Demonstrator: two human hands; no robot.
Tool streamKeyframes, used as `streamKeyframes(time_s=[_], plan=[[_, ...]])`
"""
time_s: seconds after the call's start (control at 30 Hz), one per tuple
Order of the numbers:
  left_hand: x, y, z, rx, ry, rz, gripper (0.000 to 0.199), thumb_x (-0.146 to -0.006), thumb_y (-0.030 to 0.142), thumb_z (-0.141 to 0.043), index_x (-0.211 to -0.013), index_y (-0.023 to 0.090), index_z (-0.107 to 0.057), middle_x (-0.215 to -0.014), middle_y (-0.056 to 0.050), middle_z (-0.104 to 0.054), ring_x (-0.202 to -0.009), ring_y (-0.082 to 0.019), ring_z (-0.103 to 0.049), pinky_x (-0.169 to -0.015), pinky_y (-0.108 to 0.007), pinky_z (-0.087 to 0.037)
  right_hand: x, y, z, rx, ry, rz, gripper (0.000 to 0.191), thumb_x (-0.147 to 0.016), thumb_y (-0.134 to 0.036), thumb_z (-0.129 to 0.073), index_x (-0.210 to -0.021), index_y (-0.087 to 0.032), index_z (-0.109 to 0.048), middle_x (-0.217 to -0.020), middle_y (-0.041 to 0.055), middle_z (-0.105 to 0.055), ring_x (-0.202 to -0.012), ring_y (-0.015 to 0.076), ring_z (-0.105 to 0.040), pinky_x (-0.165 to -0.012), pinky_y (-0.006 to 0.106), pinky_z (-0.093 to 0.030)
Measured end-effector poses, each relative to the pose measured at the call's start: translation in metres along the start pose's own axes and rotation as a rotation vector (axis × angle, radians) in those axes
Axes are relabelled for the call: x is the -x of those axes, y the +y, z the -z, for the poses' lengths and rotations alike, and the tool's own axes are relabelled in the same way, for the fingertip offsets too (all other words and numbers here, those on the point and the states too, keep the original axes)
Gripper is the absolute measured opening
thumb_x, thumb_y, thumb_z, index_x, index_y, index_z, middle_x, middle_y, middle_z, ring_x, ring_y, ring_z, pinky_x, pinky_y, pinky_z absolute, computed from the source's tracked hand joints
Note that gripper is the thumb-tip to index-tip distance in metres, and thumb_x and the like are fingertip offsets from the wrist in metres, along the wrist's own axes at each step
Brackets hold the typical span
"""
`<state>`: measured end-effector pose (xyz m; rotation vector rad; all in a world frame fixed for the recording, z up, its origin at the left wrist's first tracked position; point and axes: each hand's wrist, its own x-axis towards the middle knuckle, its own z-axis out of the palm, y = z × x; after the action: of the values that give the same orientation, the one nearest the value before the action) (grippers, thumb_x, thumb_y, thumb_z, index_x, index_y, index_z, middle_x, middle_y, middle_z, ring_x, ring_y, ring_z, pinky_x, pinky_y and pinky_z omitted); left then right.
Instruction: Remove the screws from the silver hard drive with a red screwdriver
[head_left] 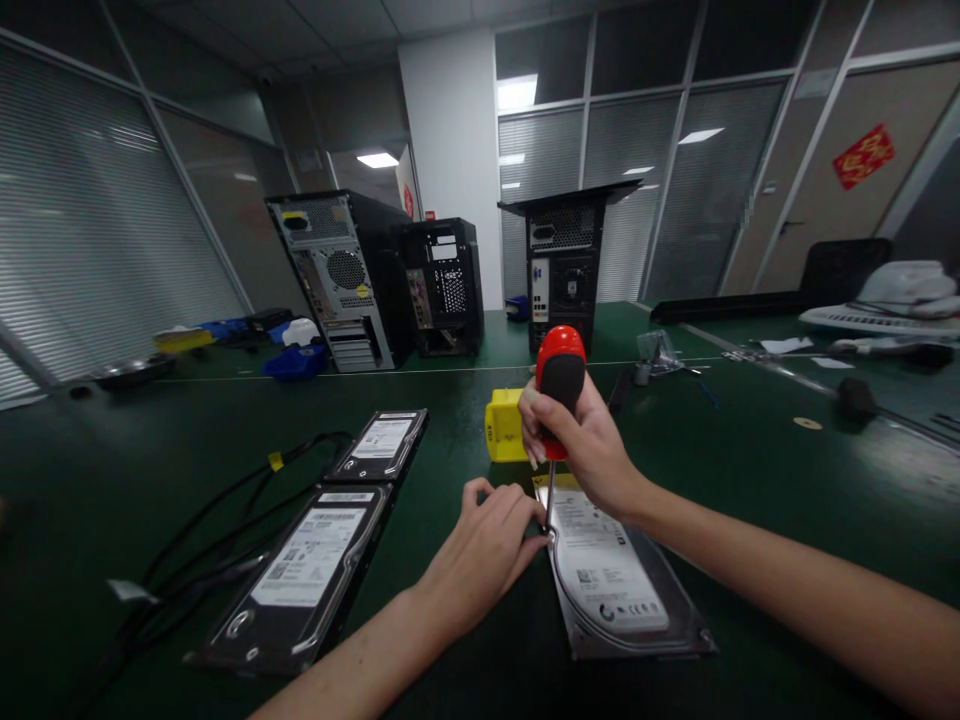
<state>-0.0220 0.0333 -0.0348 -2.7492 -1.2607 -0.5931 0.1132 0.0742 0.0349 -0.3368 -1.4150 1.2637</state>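
My right hand (581, 440) is wrapped round the red and black handle of a screwdriver (562, 380), held upright. Its shaft points down to the left edge of a silver hard drive (615, 570) lying on the green table. Beside the tip, my left hand (499, 525) has thumb and forefinger brought together at that edge; what they pinch, if anything, is too small to tell. Two more hard drives, a nearer one (311, 560) and a farther one (381, 440), lie to the left with labels up. A yellow bin (505, 428) stands just behind my hands.
Three computer cases, a large one (341, 280), a smaller one (444, 285) and one at centre right (566, 270), stand at the back. Black cables (202, 525) lie on the left, near a blue tray (295, 363). A clear bag (658, 352) sits behind on the right.
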Motion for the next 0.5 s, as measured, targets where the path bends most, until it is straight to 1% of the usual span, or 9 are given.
streamKeyframes(time_s=[0.17,0.27,0.37,0.5], plan=[[-0.0006,0.0014,0.0019,-0.014,-0.006,-0.001,0.010,-0.089,0.020,-0.052,-0.098,0.018,-0.049,-0.094,-0.002,-0.060,-0.087,-0.020,-0.054,-0.085,-0.039,-0.031,0.0006,-0.0027,-0.0001,-0.032,-0.066,-0.002,0.026,-0.085,-0.038,-0.056,-0.102,-0.020,-0.049,-0.070,-0.0048,-0.048,-0.052,0.0056,-0.046,-0.049,0.020,-0.040],[-0.0004,0.0017,0.0034,-0.013,-0.012,0.000,0.011,-0.089,0.021,-0.052,-0.099,0.018,-0.049,-0.094,-0.003,-0.059,-0.087,-0.020,-0.053,-0.086,-0.039,-0.031,0.0011,-0.0034,0.0013,-0.084,-0.129,-0.013,0.025,-0.087,-0.037,-0.051,-0.105,-0.019,-0.051,-0.070,-0.0037,-0.048,-0.052,0.0060,-0.047,-0.050,0.021,-0.040],[-0.0005,0.0017,0.0034,-0.012,-0.016,0.006,0.011,-0.089,0.021,-0.052,-0.099,0.017,-0.049,-0.094,-0.003,-0.059,-0.086,-0.020,-0.053,-0.085,-0.039,-0.031,0.0015,-0.0025,0.0018,-0.133,-0.160,0.000,0.023,-0.089,-0.035,-0.049,-0.107,-0.021,-0.046,-0.067,-0.0045,-0.048,-0.050,0.0062,-0.046,-0.050,0.021,-0.041],[-0.0005,0.0014,0.0019,-0.011,-0.014,0.010,0.011,-0.089,0.022,-0.053,-0.099,0.018,-0.049,-0.094,-0.002,-0.059,-0.087,-0.020,-0.053,-0.085,-0.039,-0.031,0.0008,-0.0025,-0.0005,-0.142,-0.127,0.017,0.024,-0.087,-0.034,-0.053,-0.102,-0.026,-0.036,-0.061,-0.0087,-0.046,-0.043,0.0053,-0.042,-0.042,0.018,-0.037]])
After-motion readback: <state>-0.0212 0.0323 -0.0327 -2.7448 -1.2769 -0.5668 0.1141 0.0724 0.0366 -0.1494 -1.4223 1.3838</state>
